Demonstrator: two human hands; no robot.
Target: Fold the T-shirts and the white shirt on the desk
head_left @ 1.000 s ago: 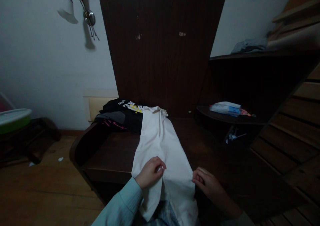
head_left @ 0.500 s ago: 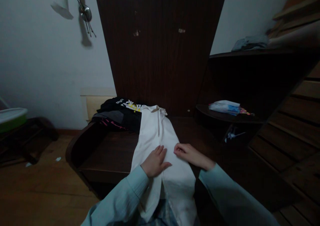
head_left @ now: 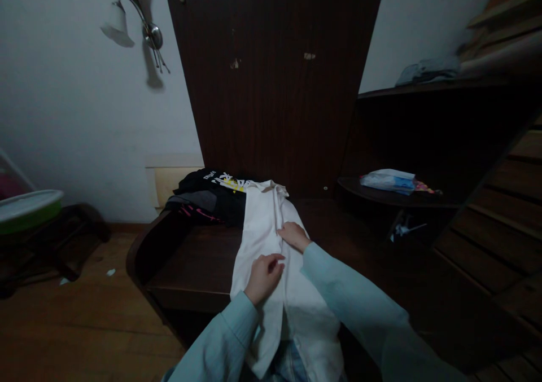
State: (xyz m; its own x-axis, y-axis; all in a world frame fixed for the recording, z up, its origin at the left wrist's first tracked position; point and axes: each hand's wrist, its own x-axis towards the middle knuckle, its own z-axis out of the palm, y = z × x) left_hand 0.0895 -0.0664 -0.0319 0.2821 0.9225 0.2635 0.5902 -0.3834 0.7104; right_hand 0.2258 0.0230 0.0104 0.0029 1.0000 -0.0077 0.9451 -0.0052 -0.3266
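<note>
White trousers (head_left: 260, 218) lie lengthwise over the dark bench, waistband at the far end and legs running toward me onto my lap. My right hand (head_left: 295, 236) pinches a raised fold of the cloth near the middle of the upper part. Closer to me, my left hand (head_left: 263, 277) rests on the trousers with fingers curled, thumb and forefinger together at the centre fold. The cloth between those fingertips is mostly hidden.
Dark folded clothes (head_left: 207, 198) with printed lettering sit at the left end of the bench (head_left: 190, 263). A tall dark wooden panel (head_left: 271, 100) stands behind. On the right, a corner shelf (head_left: 398, 198) carries a plastic packet (head_left: 387, 180). A green-rimmed basin (head_left: 31, 210) stands far left.
My right hand has moved up and left onto the centre fold and pinches it. The left hand, flat before, has curled its fingers. The view has shifted slightly.
</note>
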